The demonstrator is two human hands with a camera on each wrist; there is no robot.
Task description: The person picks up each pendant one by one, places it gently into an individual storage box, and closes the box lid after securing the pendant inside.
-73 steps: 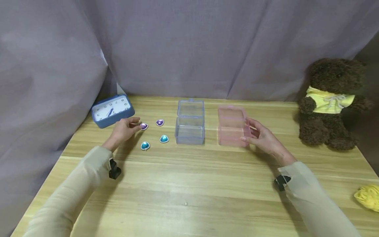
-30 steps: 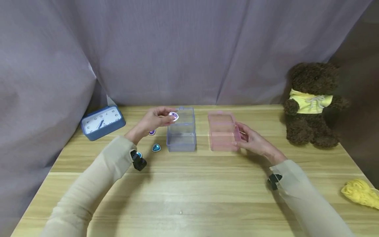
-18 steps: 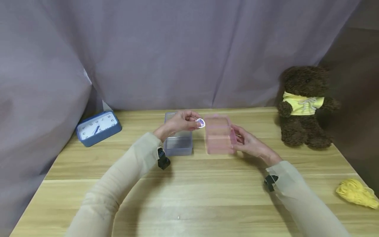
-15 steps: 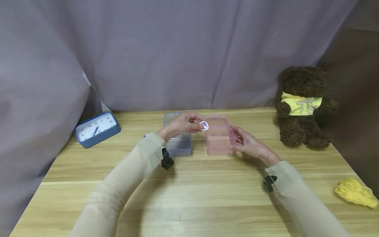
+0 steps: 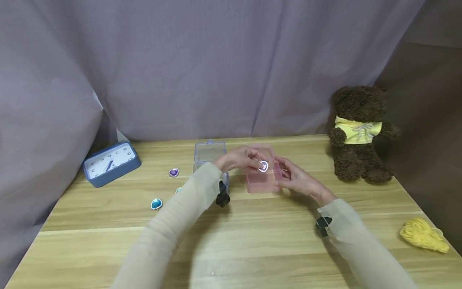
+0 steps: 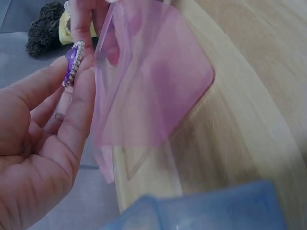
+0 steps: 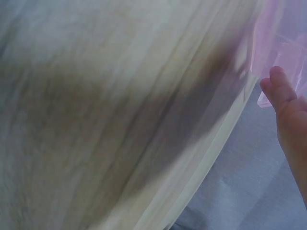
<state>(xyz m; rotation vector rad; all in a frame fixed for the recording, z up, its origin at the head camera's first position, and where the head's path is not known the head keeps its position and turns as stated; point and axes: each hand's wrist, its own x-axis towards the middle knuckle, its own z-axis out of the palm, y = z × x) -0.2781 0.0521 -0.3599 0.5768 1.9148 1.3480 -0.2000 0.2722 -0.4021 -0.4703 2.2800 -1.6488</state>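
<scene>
— Since half a second ago the left hand (image 5: 238,158) has carried the purple heart-shaped gem with a rhinestone rim (image 5: 263,166) from the pink box's left edge to above its opening.

— How do the fingers (image 6: 72,103) hold it?

— Thumb and fingertips pinch the gem, just above the translucent pink plastic box (image 5: 258,182).

— And the right hand (image 5: 297,180)?

— It grips the pink box's right side, at 3 o'clock of the gem, fingers curled round the wall.

— What else lies on the wooden table (image 5: 252,245)?

— At 9 o'clock of the hands, a clear blue plastic box (image 5: 208,151), another purple gem (image 5: 173,172), a teal gem (image 5: 156,204) and a blue clock (image 5: 109,163); at 3 o'clock a brown teddy bear (image 5: 359,134).
</scene>
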